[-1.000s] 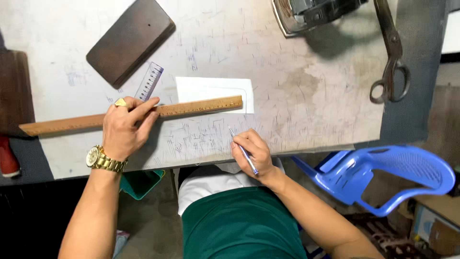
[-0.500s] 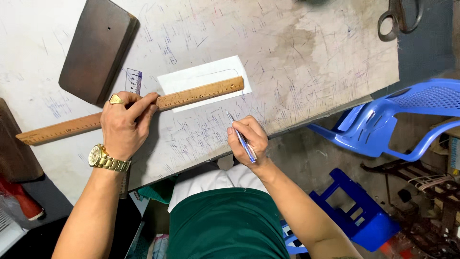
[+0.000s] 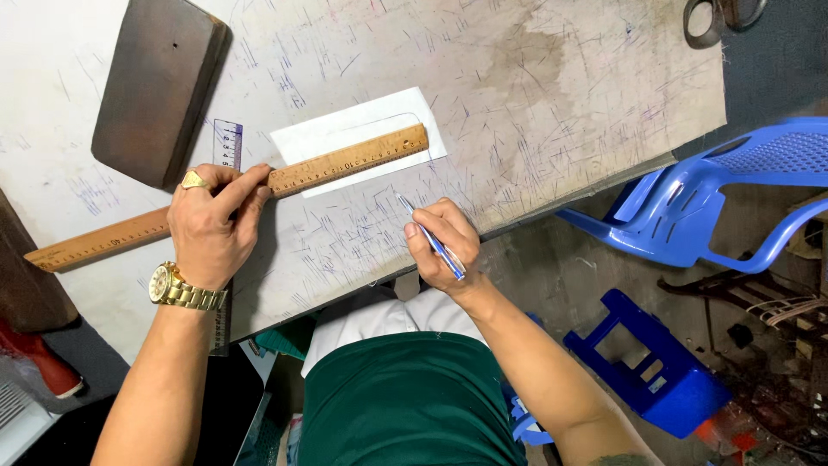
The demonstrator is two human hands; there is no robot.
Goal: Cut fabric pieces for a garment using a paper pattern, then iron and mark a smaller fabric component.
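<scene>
My left hand (image 3: 211,224), with a gold ring and gold watch, presses down on a long wooden ruler (image 3: 345,162) that lies slanted across a white paper piece (image 3: 358,129) on the scratched white tabletop (image 3: 535,95). A curved pen line shows on the paper above the ruler. My right hand (image 3: 442,246) holds a blue pen (image 3: 431,240) in a writing grip, its tip on the table just below the ruler's right part. A clear plastic ruler (image 3: 227,142) lies partly under my left hand.
A dark rectangular block (image 3: 155,86) lies at the upper left. Scissors handles (image 3: 720,17) show at the top right corner. Blue plastic chairs (image 3: 716,198) and a blue stool (image 3: 655,371) stand on the floor to the right. A dark wooden piece (image 3: 26,285) sits at the left edge.
The view has shifted and tilted, so the table appears rotated. My left hand stays on the wooden ruler; my right hand with the pen stays just below it.
</scene>
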